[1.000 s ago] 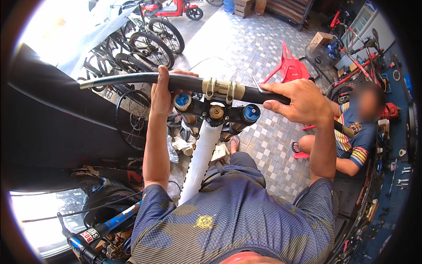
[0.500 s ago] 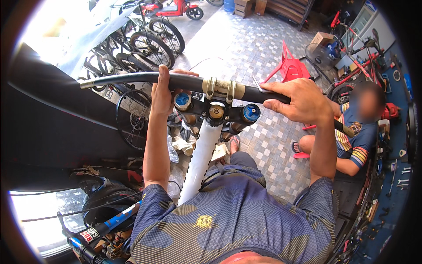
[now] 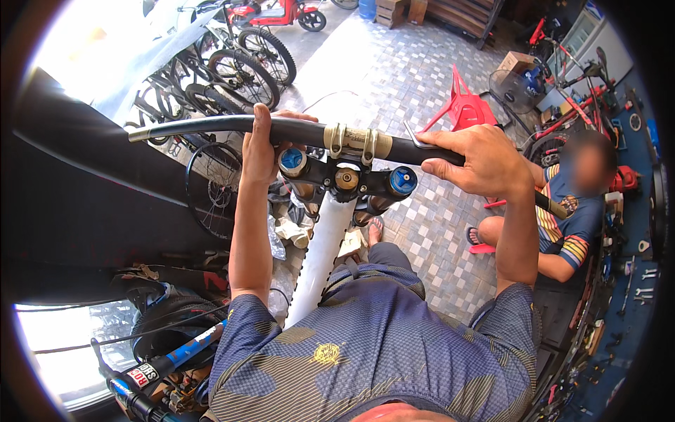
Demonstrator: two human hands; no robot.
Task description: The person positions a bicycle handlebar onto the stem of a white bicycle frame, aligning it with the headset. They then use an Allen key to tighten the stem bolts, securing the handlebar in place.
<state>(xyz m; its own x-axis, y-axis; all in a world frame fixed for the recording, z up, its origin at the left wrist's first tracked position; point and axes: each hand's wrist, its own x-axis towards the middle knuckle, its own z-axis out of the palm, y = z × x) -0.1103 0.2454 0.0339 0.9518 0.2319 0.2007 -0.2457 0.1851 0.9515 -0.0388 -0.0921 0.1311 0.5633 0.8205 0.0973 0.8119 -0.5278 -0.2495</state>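
Note:
A black bicycle handlebar (image 3: 299, 131) runs across in front of me, its middle held in the metal clamps (image 3: 368, 144) of the stem. My left hand (image 3: 260, 144) is closed around the bar left of the clamps, thumb on top. Farther right, my right hand (image 3: 485, 160) is closed over the bar. A bent silver hex key (image 3: 409, 131) sticks out from under its index finger, apart from the clamp bolts. Below the bar sit two fork legs with blue caps, the left cap (image 3: 291, 159) and the right cap (image 3: 403, 181). A white frame tube (image 3: 318, 253) comes back toward me.
At the right sits another person (image 3: 576, 204), near a red plastic chair (image 3: 467, 109) and a fan (image 3: 517, 90). Several parked bikes (image 3: 242, 67) stand far left. Tools hang on the blue wall board (image 3: 636, 281). A blue-and-black bike frame (image 3: 176, 359) is at lower left.

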